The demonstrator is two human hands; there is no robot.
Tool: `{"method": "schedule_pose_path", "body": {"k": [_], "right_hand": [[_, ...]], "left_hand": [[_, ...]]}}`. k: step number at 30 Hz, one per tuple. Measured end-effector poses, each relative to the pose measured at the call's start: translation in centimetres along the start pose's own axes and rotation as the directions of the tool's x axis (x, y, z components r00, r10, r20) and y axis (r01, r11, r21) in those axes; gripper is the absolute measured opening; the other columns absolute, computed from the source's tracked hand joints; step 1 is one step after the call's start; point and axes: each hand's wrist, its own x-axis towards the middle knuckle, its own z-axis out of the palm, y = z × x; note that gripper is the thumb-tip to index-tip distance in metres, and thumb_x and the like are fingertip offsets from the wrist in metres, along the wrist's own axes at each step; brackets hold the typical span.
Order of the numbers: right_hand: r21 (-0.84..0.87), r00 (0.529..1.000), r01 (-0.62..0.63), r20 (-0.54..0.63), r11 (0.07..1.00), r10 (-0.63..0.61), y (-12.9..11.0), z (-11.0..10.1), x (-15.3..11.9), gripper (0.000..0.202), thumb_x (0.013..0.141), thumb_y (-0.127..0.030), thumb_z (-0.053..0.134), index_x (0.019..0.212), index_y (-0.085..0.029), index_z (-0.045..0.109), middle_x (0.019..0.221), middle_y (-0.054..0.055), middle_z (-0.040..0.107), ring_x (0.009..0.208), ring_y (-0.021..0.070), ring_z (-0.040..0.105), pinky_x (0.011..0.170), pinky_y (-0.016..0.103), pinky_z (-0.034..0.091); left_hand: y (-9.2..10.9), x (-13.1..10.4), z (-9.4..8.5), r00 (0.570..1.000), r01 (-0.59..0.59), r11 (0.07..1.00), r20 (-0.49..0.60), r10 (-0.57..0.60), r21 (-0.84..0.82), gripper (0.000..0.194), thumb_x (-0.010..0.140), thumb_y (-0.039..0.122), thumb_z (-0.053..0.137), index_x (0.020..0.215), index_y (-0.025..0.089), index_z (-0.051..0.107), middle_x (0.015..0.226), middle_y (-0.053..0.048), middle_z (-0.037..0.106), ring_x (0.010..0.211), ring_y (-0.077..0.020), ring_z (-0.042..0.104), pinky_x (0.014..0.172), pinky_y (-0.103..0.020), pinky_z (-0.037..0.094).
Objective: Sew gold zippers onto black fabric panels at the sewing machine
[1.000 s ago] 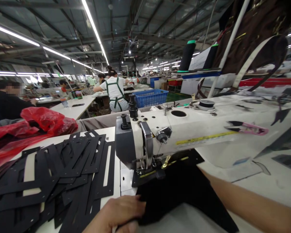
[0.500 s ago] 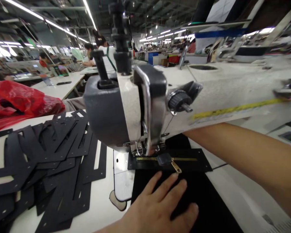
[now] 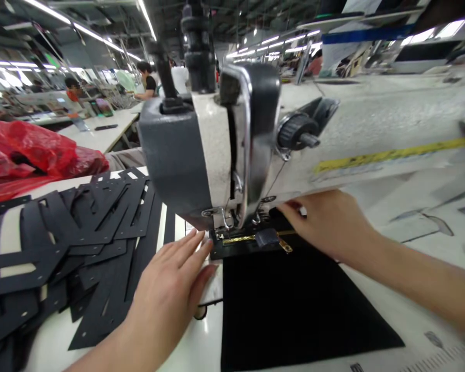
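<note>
A black fabric piece [image 3: 294, 310] lies flat under the head of a sewing machine [image 3: 174, 165]. Across its far end is a dark strip with a gold zipper [image 3: 238, 240] and a gold zipper pull [image 3: 285, 246]. Near the needle area, the presser foot partly covers the strip. My left hand [image 3: 166, 289] lies with fingers stretched out, their tips at the strip's left end. Under the machine arm, my right hand [image 3: 329, 222] has thumb and forefinger pinched at the black fabric behind the zipper; the fingertips are partly hidden.
Dark cut frames with slots [image 3: 96, 227] are heaped on the white table at left. A red plastic bag [image 3: 39, 150] sits behind them. The machine arm [image 3: 391, 113], bearing a yellow tape measure [image 3: 380, 156], extends rightward above my right forearm. People work at tables farther back.
My left hand has moved left from the black fabric to the strip's left end. My right hand, previously hidden behind the machine arm, now shows behind the zipper.
</note>
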Motion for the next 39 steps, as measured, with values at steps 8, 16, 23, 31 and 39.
{"method": "schedule_pose_path", "body": {"k": [8,16,23,31,39], "right_hand": [[0.227,0.959,0.269,0.027,0.936,-0.282,-6.5,3.0,-2.0,0.022,0.084,-0.009,0.045,0.097,-0.008,0.063,0.108,0.015,0.061,0.107,0.0268,0.052,0.096,0.044,0.039],[0.270,0.936,0.321,0.056,0.908,-0.348,-5.7,2.7,-1.3,0.024,0.081,-0.008,0.046,0.095,-0.012,0.065,0.104,0.012,0.063,0.101,0.0245,0.055,0.098,0.040,0.038],[0.267,0.942,0.319,0.019,0.910,-0.335,-5.7,3.0,-1.3,0.031,0.081,-0.008,0.046,0.107,-0.012,0.063,0.103,0.011,0.065,0.101,0.0230,0.056,0.097,0.038,0.040],[0.282,0.948,0.309,-0.018,0.908,-0.317,-5.7,3.2,-0.9,0.032,0.079,-0.005,0.045,0.105,-0.012,0.062,0.097,0.011,0.066,0.093,0.0218,0.060,0.089,0.037,0.047],[0.344,0.947,0.279,0.059,0.897,-0.317,-5.4,3.6,-0.7,0.030,0.083,-0.006,0.041,0.105,-0.013,0.060,0.099,0.010,0.065,0.095,0.0211,0.060,0.089,0.038,0.046]], "left_hand": [[-0.8,0.4,1.8,0.994,-0.112,0.994,0.002,0.112,-0.004,0.024,0.087,0.011,0.040,0.094,0.013,0.064,0.101,-0.013,0.068,0.098,-0.0245,0.063,0.088,-0.049,0.049],[-1.2,0.6,1.6,0.989,-0.150,0.989,0.017,0.150,-0.019,0.028,0.087,0.010,0.037,0.093,0.013,0.065,0.100,-0.012,0.068,0.097,-0.0223,0.063,0.088,-0.043,0.050],[-1.2,1.0,1.4,0.986,-0.163,0.986,0.026,0.164,-0.014,0.029,0.088,0.012,0.036,0.090,0.012,0.065,0.098,-0.013,0.069,0.094,-0.0229,0.064,0.086,-0.044,0.051],[-1.4,1.2,1.8,0.993,-0.119,0.991,-0.012,0.119,-0.059,0.022,0.088,0.011,0.043,0.086,0.012,0.064,0.094,-0.012,0.069,0.092,-0.0225,0.065,0.088,-0.043,0.049],[-1.5,1.5,2.1,0.993,-0.110,0.991,-0.038,0.107,-0.071,0.021,0.088,0.010,0.043,0.082,0.015,0.063,0.090,-0.009,0.070,0.089,-0.0203,0.066,0.089,-0.041,0.048]]}}
